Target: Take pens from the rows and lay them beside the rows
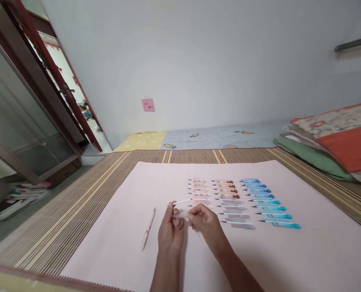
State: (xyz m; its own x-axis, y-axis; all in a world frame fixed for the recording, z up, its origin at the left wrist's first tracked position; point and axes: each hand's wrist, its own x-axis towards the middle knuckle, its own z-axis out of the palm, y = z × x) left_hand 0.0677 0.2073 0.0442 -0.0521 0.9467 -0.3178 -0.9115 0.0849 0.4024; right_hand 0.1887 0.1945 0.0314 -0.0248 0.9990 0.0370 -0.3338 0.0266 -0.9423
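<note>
My left hand (172,229) is closed, with a thin white pen refill (183,201) sticking out to the right from between its thumb and forefinger. A pale translucent pen barrel (182,215) spans both hands, its left part in my left fingers. Thumb and fingers of my right hand (205,222) pinch the barrel's right end. Left of my hands, a whole pale pen with pinkish marks (148,229) lies slanted on the pink sheet (119,227). Beyond my hands lie columns of refills paired with barrels: pinkish ones (200,190), brown-ended and grey ones (224,190), and blue ones (276,213).
The sheet covers a striped mat (86,194). Folded bedding (347,142) is piled at the right edge. A white wall with a pink note (148,105) rises behind, and a glass-paned door (25,101) stands at the left.
</note>
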